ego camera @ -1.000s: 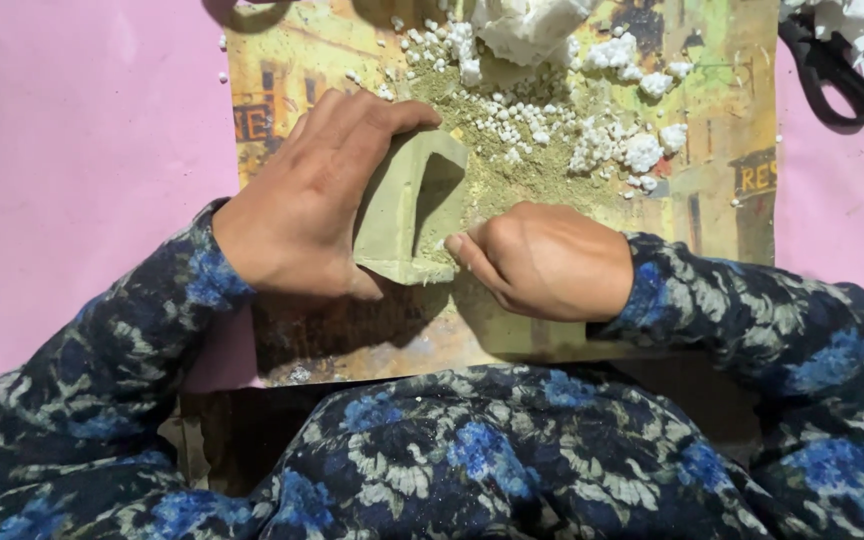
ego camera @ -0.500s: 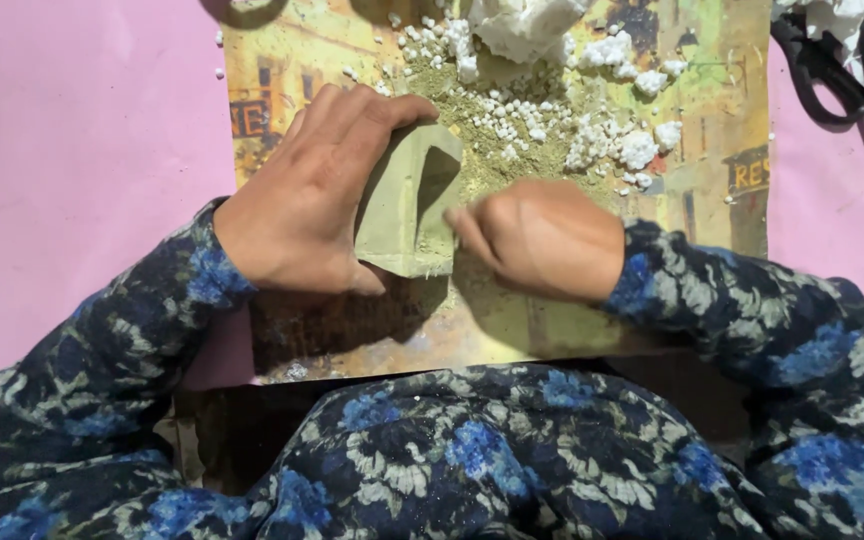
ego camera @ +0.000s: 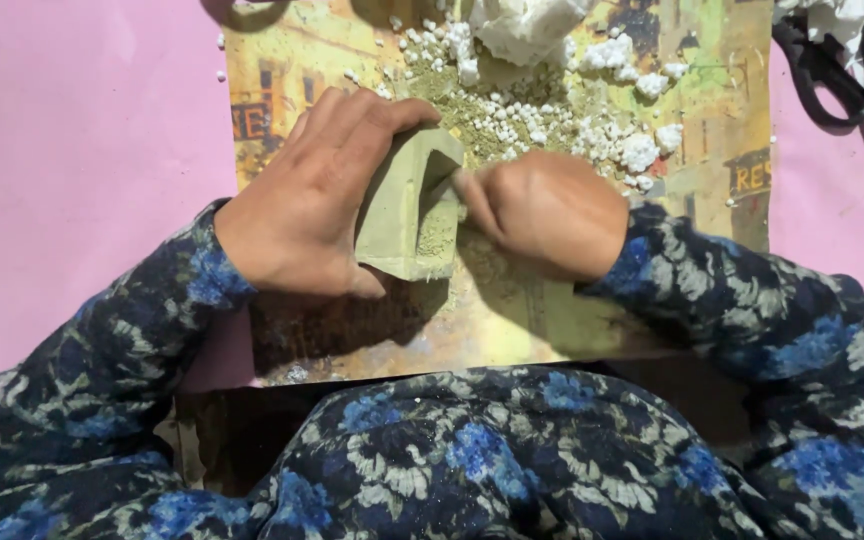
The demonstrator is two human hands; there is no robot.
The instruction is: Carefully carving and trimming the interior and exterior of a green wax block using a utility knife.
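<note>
Over pink tabletop [ego camera: 82, 150], right hand [ego camera: 547, 215] shifted leftward into green block [ego camera: 407, 215].

1. There is 1 view, from a camera worn on the person's head.
2. It faces almost straight down over the lap, onto the pink table [ego camera: 72, 150] and the printed mat [ego camera: 712, 110].
3. It sits close: both forearms enter from the bottom corners and fill the lower half.
4. No second view shares the scene.
</note>
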